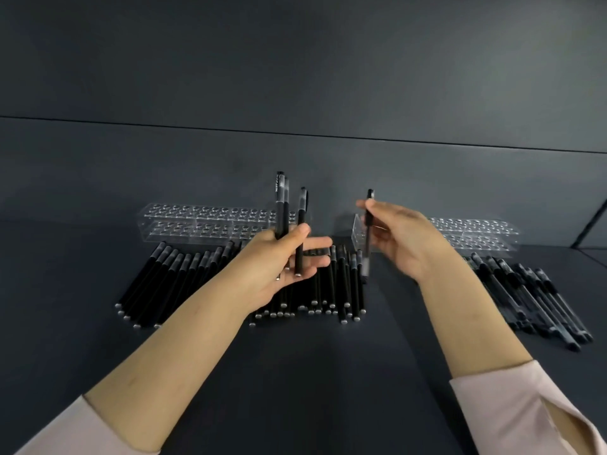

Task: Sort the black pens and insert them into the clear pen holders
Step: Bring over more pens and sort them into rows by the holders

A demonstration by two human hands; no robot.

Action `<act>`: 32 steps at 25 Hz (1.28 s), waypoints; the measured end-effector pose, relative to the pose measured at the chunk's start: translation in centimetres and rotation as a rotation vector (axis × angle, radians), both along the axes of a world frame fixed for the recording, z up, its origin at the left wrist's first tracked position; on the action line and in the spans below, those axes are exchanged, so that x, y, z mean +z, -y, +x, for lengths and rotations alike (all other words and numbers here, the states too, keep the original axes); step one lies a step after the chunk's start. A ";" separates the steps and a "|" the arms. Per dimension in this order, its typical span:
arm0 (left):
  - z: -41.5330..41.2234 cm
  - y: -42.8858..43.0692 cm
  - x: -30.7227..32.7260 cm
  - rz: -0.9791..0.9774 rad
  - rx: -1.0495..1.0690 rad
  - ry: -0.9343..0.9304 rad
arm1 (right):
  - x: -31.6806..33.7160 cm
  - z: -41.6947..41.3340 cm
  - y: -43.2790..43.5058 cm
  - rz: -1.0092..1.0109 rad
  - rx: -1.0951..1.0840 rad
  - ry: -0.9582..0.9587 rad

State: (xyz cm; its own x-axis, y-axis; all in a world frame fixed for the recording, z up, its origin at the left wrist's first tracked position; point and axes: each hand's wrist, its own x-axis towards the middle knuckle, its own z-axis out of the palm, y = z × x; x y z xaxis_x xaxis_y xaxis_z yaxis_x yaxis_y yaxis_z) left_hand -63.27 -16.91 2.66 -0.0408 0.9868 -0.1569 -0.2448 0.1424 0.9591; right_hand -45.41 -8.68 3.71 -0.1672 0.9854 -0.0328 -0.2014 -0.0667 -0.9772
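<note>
On the dark table (312,372), across the middle of the frame, two clear pen holders stand against the back wall. The left pen holder (203,223) sits left of centre, a long clear rack with rows of round holes on two levels; every hole that shows looks empty. The right pen holder (473,234) sits right of centre, partly hidden behind the right hand, and its visible holes also look empty.

In front of the left holder a wide row of black pens (170,277) lies flat on the table, side by side, their silver ends toward the camera. A second group of pens (532,297), with clear-looking barrels, lies fanned out at the right of the frame, in front of the right holder.

The left hand (282,261), near the centre, has its grip closed loosely around a few upright pens (281,208), with the fingers partly spread; one more pen stands just beside them in the same hand. The right hand (400,238) pinches a single pen (369,224) between thumb and fingertips, holding it nearly upright above the table, at the near end of the right holder. Pale sleeves (525,412) show at the bottom corners.
</note>
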 end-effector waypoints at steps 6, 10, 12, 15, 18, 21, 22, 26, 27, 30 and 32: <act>5.7 -1.5 0.1 -0.106 -0.007 0.027 | -0.9 9.3 -2.6 0.079 -0.217 0.394; 7.9 -2.2 -0.6 -0.105 -0.049 0.075 | -1.5 14.0 -3.7 0.076 -0.275 0.738; 8.2 -2.4 -0.9 -0.099 -0.047 0.073 | -1.9 14.8 -3.9 0.081 -0.254 0.866; 8.1 -2.5 -1.0 -0.092 -0.036 0.094 | -2.3 14.9 -4.0 0.107 -0.258 1.016; 7.8 -2.3 -0.9 -0.089 -0.037 0.107 | -2.6 15.0 -4.2 0.126 -0.307 1.112; 7.8 -2.0 -0.9 -0.083 -0.047 0.098 | -2.3 14.6 -3.9 0.215 -0.367 1.120; 7.8 -1.9 -0.9 -0.080 -0.054 0.087 | -2.1 13.9 -3.5 0.255 -0.345 1.047; 7.3 -1.2 -0.6 -0.065 -0.079 0.039 | -0.5 8.0 -0.9 0.229 -0.026 0.535; 7.0 -1.0 -0.5 -0.062 -0.086 0.029 | -0.3 6.5 -0.3 0.202 0.046 0.424; 5.4 -0.2 0.0 -0.033 -0.105 0.002 | 0.0 2.5 0.7 0.147 0.150 0.170; 3.4 0.2 0.1 -0.017 -0.076 -0.002 | 0.2 0.6 0.7 0.105 0.151 0.044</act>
State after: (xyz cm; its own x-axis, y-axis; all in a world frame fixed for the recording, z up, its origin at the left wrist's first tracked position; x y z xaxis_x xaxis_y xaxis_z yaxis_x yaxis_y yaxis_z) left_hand -59.89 -17.10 2.75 0.0341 0.9843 -0.1734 -0.2304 0.1766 0.9569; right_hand -44.82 -9.38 3.88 -0.3142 0.9475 0.0587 -0.1542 0.0101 -0.9880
